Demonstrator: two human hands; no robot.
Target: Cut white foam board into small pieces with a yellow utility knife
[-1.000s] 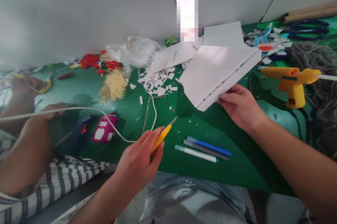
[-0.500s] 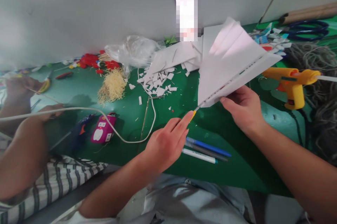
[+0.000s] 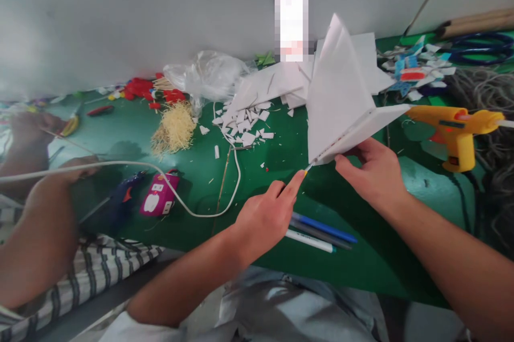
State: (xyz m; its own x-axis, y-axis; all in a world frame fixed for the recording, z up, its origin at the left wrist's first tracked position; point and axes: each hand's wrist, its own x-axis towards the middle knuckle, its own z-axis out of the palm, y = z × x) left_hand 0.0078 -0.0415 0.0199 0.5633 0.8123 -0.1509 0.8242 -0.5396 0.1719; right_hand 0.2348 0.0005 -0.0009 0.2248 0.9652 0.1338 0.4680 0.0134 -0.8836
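Observation:
My left hand is closed around a slim craft knife, its yellow end and thin metal blade showing past the forefinger. The tip meets the near corner of a folded white foam board piece. Along the fold runs a line of dark and reddish marks. My right hand grips the lower flap of that piece from the right, thumb in front and the other fingers partly hidden behind. Below the left hand lie a blue pen, a grey pen and a white marker.
White scraps and a clear plastic bag lie behind. A yellow glue gun is at right. A white cable crosses near a purple power socket. At left are a co-worker's arms.
The white foam board piece has tipped more upright, its flap opening wider from the larger panel. My left hand and the knife have shifted slightly right with the view.

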